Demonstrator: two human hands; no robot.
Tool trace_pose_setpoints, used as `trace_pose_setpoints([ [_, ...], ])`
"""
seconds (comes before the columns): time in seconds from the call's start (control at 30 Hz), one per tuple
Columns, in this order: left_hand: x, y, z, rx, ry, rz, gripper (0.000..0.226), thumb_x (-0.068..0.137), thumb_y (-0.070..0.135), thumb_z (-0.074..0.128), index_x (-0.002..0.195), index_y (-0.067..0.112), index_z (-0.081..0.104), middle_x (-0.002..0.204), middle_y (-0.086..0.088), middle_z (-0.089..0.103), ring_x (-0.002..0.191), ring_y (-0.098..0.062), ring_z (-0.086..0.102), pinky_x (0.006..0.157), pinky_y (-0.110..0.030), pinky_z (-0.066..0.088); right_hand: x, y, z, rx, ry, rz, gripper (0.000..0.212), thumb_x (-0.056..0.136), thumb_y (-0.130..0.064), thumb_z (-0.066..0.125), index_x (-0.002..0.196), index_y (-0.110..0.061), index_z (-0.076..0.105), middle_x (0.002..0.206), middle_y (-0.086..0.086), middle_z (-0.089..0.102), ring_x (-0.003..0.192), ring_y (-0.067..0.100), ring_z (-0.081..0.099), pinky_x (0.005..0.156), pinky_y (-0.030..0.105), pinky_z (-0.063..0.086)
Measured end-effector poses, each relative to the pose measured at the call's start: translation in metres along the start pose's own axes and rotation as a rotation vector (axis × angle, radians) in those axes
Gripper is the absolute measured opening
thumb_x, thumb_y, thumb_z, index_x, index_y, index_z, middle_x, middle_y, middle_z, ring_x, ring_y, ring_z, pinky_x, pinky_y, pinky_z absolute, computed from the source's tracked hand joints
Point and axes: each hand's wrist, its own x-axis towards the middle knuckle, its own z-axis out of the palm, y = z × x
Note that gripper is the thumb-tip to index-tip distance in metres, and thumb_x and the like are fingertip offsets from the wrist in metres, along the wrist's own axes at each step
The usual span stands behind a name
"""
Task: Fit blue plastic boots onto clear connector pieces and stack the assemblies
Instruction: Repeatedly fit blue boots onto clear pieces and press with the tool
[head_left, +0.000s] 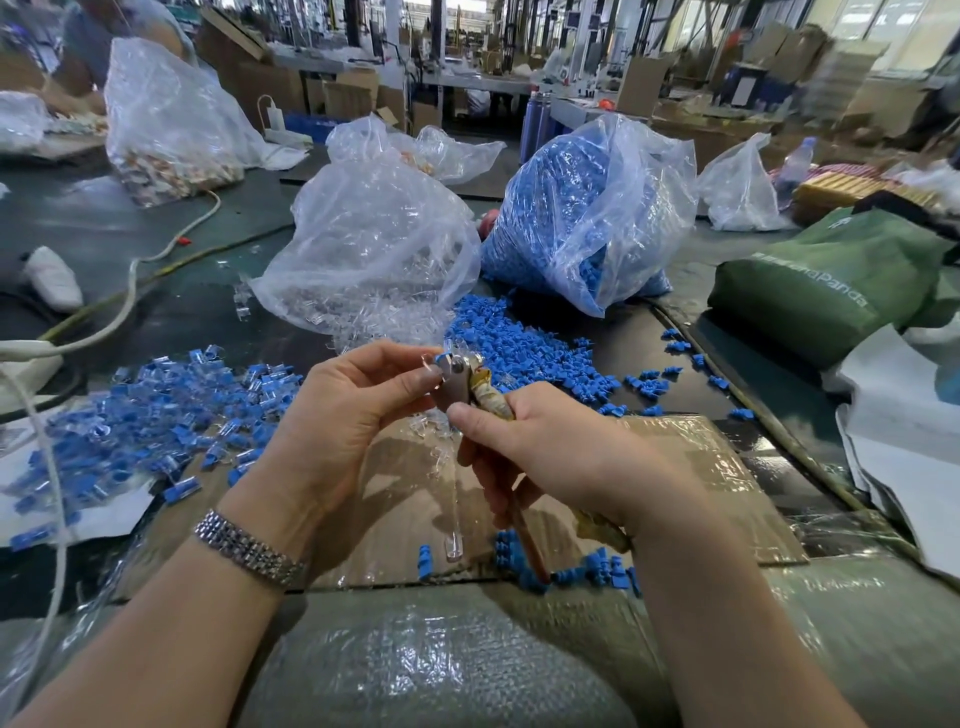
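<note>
1. Left hand (358, 400) up at centre, thumb and fingertips pinched on a small clear connector piece (430, 362) with a blue boot (444, 358) at its tip.
2. Right hand (550, 452) curls tight round the wrapped handles of a pair of pliers (457, 384), thumb lying along the top; the metal head meets the piece right at the left fingertips.
3. Below the hands, a taped cardboard sheet (701, 467) with a few loose blue boots along its near edge.
4. Left of that, a heap of finished blue-and-clear assemblies (156, 415).
5. Beyond the fingers, scattered loose boots (519, 348), then a bag of clear connectors (374, 244) just beside a bag of blue boots (587, 218).
6. A green bag (821, 280) sits far right.
</note>
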Motion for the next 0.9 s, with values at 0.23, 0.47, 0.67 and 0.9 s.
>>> trace_pose_setpoints([
  [0.23, 0.003, 0.006, -0.011, 0.109, 0.017, 0.049, 0.026, 0.072, 0.028, 0.083, 0.095, 0.018, 0.079, 0.107, -0.013, 0.076, 0.102, -0.026, 0.073, 0.086, -0.031, 0.059, -0.005, 0.006, -0.023, -0.019, 0.104, 0.072, 0.043, 0.101, -0.046, 0.058, 0.096, -0.003, 0.067, 0.072, 0.004, 0.072, 0.066, 0.021, 0.072, 0.072, 0.042, 0.063],
  [0.47, 0.011, 0.002, -0.018, 0.296, 0.085, -0.061, 0.019, 0.091, 0.004, 0.068, 0.1, 0.016, 0.08, 0.091, -0.007, 0.076, 0.081, -0.018, 0.071, 0.069, -0.022, 0.058, 0.007, 0.044, -0.046, -0.668, 0.5, 0.354, 0.037, 0.099, -0.042, 0.053, 0.073, -0.016, 0.05, 0.071, 0.002, 0.055, 0.065, 0.019, 0.053, 0.052, 0.031, 0.031],
  [0.67, 0.013, -0.001, -0.021, 0.413, 0.16, -0.158, 0.017, 0.096, 0.006, 0.064, 0.096, 0.017, 0.077, 0.083, -0.01, 0.07, 0.068, -0.017, 0.064, 0.061, -0.033, 0.051, 0.012, 0.059, -0.037, -0.791, 0.496, 0.444, 0.03, 0.094, -0.044, 0.059, 0.082, -0.019, 0.048, 0.102, 0.01, 0.06, 0.09, 0.027, 0.061, 0.073, 0.037, 0.05],
  [0.9, 0.009, 0.006, -0.033, 1.139, 0.514, 0.067, 0.005, 0.089, 0.024, 0.066, 0.086, 0.021, 0.064, 0.082, 0.0, 0.066, 0.076, -0.021, 0.061, 0.062, -0.034, 0.042, 0.012, 0.058, -0.032, -0.884, 0.513, 0.442, 0.064, 0.091, -0.069, 0.056, 0.118, -0.011, 0.058, 0.13, 0.016, 0.053, 0.122, 0.034, 0.048, 0.1, 0.046, 0.047],
])
